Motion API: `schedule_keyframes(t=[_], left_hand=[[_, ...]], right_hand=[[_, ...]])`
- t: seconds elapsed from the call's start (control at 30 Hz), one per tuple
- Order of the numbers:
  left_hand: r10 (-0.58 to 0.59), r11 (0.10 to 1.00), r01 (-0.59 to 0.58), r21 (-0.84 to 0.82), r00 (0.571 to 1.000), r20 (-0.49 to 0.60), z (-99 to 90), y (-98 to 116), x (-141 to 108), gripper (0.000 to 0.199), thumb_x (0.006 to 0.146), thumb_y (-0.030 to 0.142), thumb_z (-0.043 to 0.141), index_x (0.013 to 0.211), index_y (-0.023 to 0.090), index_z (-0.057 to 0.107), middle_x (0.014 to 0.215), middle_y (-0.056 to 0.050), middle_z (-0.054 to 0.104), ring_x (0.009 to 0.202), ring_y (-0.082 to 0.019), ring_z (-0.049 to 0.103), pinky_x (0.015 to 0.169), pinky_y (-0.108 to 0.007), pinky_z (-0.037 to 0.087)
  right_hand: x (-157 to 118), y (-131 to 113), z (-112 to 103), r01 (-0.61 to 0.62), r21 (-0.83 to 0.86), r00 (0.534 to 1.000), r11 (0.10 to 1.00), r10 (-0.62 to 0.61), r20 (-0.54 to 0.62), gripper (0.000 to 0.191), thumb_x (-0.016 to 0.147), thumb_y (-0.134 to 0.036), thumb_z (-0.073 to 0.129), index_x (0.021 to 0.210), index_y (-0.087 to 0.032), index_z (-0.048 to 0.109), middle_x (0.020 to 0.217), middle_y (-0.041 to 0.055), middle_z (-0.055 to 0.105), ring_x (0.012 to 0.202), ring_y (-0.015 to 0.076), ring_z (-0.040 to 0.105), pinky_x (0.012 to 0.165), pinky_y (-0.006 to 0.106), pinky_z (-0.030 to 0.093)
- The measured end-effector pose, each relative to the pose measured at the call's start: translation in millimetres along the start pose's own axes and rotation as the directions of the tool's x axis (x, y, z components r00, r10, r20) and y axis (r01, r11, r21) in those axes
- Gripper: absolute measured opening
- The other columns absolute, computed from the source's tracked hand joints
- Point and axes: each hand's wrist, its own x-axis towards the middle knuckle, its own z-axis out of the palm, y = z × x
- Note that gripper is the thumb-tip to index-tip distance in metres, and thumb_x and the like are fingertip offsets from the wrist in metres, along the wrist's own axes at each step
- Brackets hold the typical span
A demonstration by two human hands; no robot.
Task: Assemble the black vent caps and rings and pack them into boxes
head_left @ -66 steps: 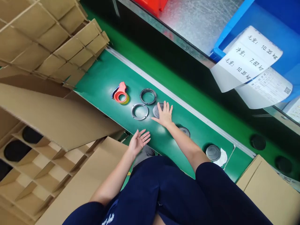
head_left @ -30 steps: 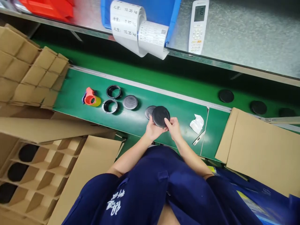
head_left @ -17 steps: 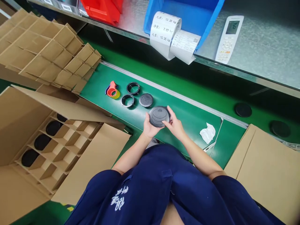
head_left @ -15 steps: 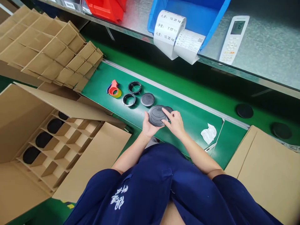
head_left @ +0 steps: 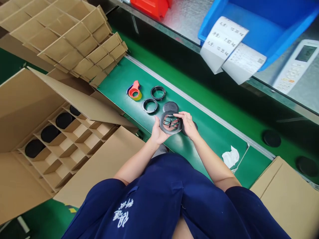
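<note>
A round black air vent [head_left: 162, 125] is held over the green bench, its louvres turned open so that thin slats and the palm behind show through. My left hand [head_left: 159, 133] is closed round its left and lower rim. On the upper right rim, the fingers of my right hand [head_left: 188, 124] grip the same vent. Just behind it on the bench lies another round vent with a closed face [head_left: 170, 107]. A further dark round piece [head_left: 194, 125] is partly hidden by my right hand. Two black rings [head_left: 158, 93] [head_left: 150, 106] lie to the left.
A red and yellow tape dispenser [head_left: 135, 91] lies left of the rings. An open carton [head_left: 124, 156] with cardboard dividers holds several black discs. Divider stacks [head_left: 74, 39] stand behind it. White tissue [head_left: 230, 157] lies at right. A shelf carries a blue bin [head_left: 249, 36] and a remote [head_left: 295, 68].
The held vent's louvres have turned from closed to open. My right fingers have shifted from its face to its upper rim. The camera view has shifted and tilted.
</note>
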Motion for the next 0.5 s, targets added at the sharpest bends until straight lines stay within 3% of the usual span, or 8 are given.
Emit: schedule_keyframes(t=[0.07, 0.13, 0.2, 0.27, 0.37, 0.5], left_hand=[[-0.009, 0.998, 0.008, -0.061, 1.0, -0.025, -7.5, 12.8, 3.6, 0.082, 0.099, 0.075, 0.03, 0.151, 0.014, 0.049, 0.131, -0.023, 0.068, 0.121, -0.038, 0.066, 0.105, -0.063, 0.049], [-0.005, 0.993, -0.002, -0.12, 0.998, -0.059, -17.9, 23.5, 8.0, 0.079, 0.1, 0.073, 0.03, 0.149, 0.014, 0.051, 0.129, -0.02, 0.07, 0.124, -0.037, 0.065, 0.108, -0.061, 0.048], [0.008, 0.987, -0.023, -0.16, 0.995, -0.097, -30.0, 31.5, 12.6, 0.073, 0.103, 0.067, 0.031, 0.146, 0.014, 0.055, 0.124, -0.016, 0.073, 0.125, -0.033, 0.065, 0.112, -0.053, 0.048], [0.009, 0.985, -0.029, -0.17, 0.993, -0.118, -42.3, 37.2, 17.6, 0.068, 0.105, 0.063, 0.033, 0.142, 0.012, 0.059, 0.123, -0.014, 0.074, 0.126, -0.03, 0.065, 0.114, -0.045, 0.049], [-0.016, 0.987, -0.006, -0.16, 0.99, -0.138, -58.5, 45.7, 26.3, 0.063, 0.106, 0.059, 0.036, 0.138, 0.013, 0.062, 0.125, -0.014, 0.074, 0.127, -0.029, 0.065, 0.113, -0.042, 0.05], [-0.043, 0.985, 0.01, -0.172, 0.981, -0.191, -75.0, 68.0, 35.7, 0.058, 0.105, 0.059, 0.039, 0.136, 0.016, 0.064, 0.123, -0.013, 0.075, 0.122, -0.029, 0.068, 0.109, -0.044, 0.053]], right_hand=[[8.6, -1.9, 9.7, 0.038, -0.077, 0.999, 0.996, -0.036, 0.03, 0.078, 0.107, -0.058, 0.001, 0.144, -0.028, 0.063, 0.144, 0.0102, 0.052, 0.14, 0.0249, 0.045, 0.122, 0.048, 0.035], [15.7, -4.0, 21.3, 0.155, -0.208, 0.982, 0.966, -0.128, 0.139, 0.072, 0.106, -0.063, 0.012, 0.15, -0.029, 0.058, 0.153, 0.0105, 0.047, 0.147, 0.0296, 0.037, 0.125, 0.055, 0.029], [23.7, -7.2, 34.5, 0.32, -0.314, 0.922, 0.894, -0.217, 0.321, 0.068, 0.101, -0.069, 0.036, 0.151, -0.028, 0.057, 0.163, 0.0108, 0.038, 0.153, 0.0363, 0.025, 0.126, 0.062, 0.02], [34.9, -10.8, 49.3, 0.412, -0.354, 0.857, 0.84, -0.225, 0.464, 0.081, 0.091, -0.072, 0.058, 0.156, -0.024, 0.05, 0.17, 0.0136, 0.025, 0.157, 0.042, 0.014, 0.125, 0.067, 0.016], [58.8, -14.6, 74.5, 0.349, -0.372, 0.831, 0.86, -0.101, 0.547, 0.106, 0.081, -0.072, 0.072, 0.166, -0.024, 0.03, 0.171, 0.0194, 0.014, 0.156, 0.046, 0.015, 0.121, 0.068, 0.025], [93.7, -13.8, 105.1, 0.248, -0.331, 0.798, 0.91, 0.002, 0.603, 0.113, 0.075, -0.066, 0.08, 0.167, -0.026, 0.026, 0.165, 0.021, 0.027, 0.148, 0.0441, 0.031, 0.116, 0.064, 0.036]])
